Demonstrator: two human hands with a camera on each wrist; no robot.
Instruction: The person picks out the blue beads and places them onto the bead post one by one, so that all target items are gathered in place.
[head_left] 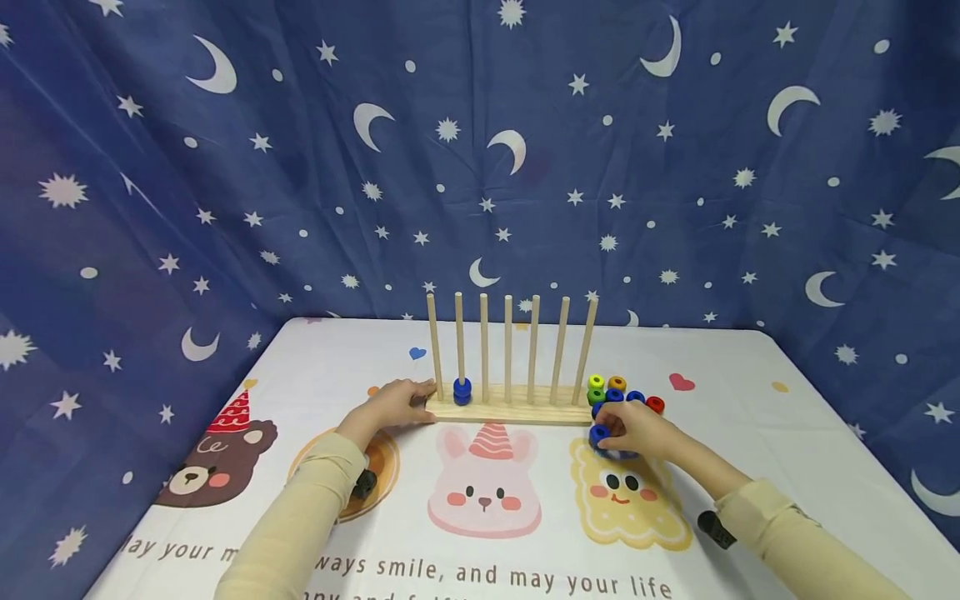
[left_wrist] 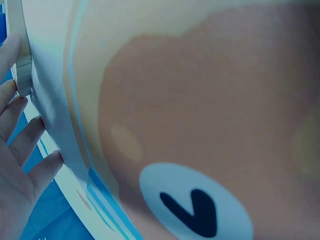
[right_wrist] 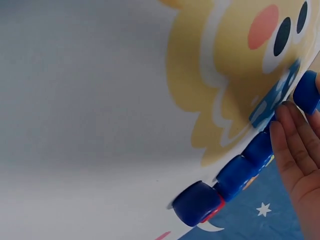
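Note:
A wooden peg rack (head_left: pixel 517 407) with several upright pegs stands in the middle of the table. On its second peg from the left sit two stacked blue beads (head_left: pixel 462 391). My left hand (head_left: pixel 393 406) holds the left end of the base, with the thumb and fingers on either side of it and the other fingers spread in the left wrist view. Right of the rack, my right hand (head_left: pixel 637 429) pinches a blue bead (head_left: pixel 597 435) between thumb and finger, raised above the cloth in the right wrist view (right_wrist: pixel 306 92).
Beside the rack's right end lie loose beads: a yellow bead (head_left: pixel 596 382), an orange bead (head_left: pixel 617 383), a green bead (head_left: pixel 596 397), a red bead (head_left: pixel 656 404) and several blue ones (right_wrist: pixel 235 175). A printed white cloth (head_left: pixel 360 550) covers the table. A starry blue curtain (head_left: pixel 420 242) hangs behind it.

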